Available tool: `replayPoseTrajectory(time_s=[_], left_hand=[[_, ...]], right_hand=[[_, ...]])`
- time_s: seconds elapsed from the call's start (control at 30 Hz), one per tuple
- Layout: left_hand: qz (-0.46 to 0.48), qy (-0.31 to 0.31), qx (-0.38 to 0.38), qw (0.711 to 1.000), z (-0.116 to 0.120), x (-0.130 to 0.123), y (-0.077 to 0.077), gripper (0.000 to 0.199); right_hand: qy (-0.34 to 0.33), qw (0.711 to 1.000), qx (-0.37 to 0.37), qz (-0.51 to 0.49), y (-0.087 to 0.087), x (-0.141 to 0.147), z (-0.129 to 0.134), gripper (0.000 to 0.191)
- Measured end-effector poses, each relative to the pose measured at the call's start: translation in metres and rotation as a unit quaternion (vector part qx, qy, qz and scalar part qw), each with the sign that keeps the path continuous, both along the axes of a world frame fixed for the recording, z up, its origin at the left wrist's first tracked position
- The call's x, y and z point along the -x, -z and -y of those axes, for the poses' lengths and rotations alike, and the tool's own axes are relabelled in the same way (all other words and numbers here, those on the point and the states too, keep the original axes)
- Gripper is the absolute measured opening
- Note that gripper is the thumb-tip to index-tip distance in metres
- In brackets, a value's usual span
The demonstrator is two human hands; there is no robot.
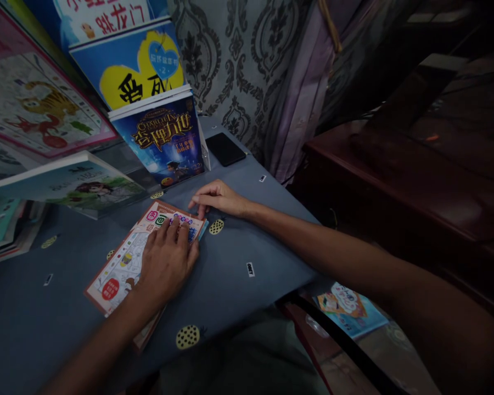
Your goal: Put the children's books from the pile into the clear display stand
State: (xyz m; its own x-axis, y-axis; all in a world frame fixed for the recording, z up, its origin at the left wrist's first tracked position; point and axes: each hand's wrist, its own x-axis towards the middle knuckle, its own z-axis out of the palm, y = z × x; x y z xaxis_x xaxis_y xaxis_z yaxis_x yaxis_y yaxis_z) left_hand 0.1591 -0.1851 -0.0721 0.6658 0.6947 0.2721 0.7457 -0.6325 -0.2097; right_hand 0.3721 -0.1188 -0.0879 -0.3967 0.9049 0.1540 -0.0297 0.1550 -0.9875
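Paper's under the left hand (168, 257), which lies palm-down with its fingers a bit apart on a brown-bordered book (125, 264); looks like it's just resting there, no grip that I can see; the right hand (223, 199) is at the book's far right corner, fingers loosely curled, and I can't tell if they pinch the edge or just sit by it; the book's long axis slants from near left to far right, so it lies left of the right hand and directly under the left one, easily the nearer of the two; further out on the grey-blue surface (234, 230), a dark blue book (158, 144) stands propped up, with a black phone (225, 149) beside it.
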Motion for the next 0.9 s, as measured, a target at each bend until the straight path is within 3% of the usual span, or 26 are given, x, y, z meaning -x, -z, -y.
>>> replayPoseTrajectory(time_s=[0.13,0.3,0.57,0.9], left_hand=[[0.001,-0.001,0.003,1.0,0.001,-0.001,0.0,0.044],[-0.001,-0.004,0.015,1.0,0.002,-0.002,0.0,0.044],[-0.004,-0.006,0.005,1.0,0.002,0.0,0.002,0.045],[0.015,-0.025,0.023,0.999,-0.002,0.006,0.003,0.049]], right_hand=[[0.004,1.0,-0.01,0.024,-0.001,-0.004,0.012,0.033],[-0.003,0.99,-0.093,0.107,-0.005,-0.005,0.023,0.03],[0.033,0.942,-0.232,0.24,-0.01,-0.001,0.032,0.036],[0.05,0.886,-0.317,0.334,-0.011,0.005,0.041,0.032]])
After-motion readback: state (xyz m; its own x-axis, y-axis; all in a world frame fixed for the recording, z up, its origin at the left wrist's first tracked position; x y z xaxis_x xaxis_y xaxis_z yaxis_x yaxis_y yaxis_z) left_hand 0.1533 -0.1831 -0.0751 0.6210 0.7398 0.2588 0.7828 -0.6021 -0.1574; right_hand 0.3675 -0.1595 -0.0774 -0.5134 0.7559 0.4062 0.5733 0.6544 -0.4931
